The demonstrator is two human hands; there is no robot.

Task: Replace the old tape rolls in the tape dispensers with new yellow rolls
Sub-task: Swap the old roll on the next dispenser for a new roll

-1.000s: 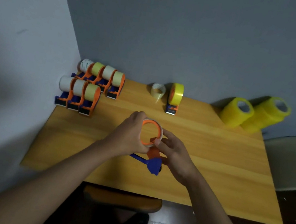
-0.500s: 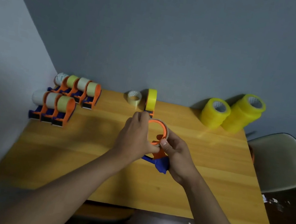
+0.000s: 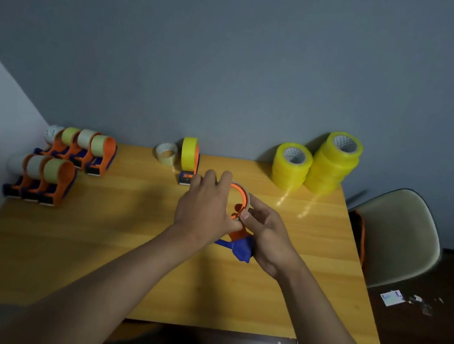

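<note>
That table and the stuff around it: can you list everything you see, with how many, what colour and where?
Table: one, yellow wood, against the grey wall.
Waiting dispensers: seven, orange and blue with pale rolls, two rows at the table's far left.
Refilled dispenser: one, with a yellow roll, far edge, middle.
Loose roll: one, pale, beside it.
New yellow rolls: two stacks, far right corner; count per stack unclear.
Held dispenser: one, orange and blue, mid-table.
Chair: one, beige, right of table.
Paper scraps: a few, white, on the floor.
Left hand: grips the dispenser's wheel.
Right hand: holds its handle side.
</note>
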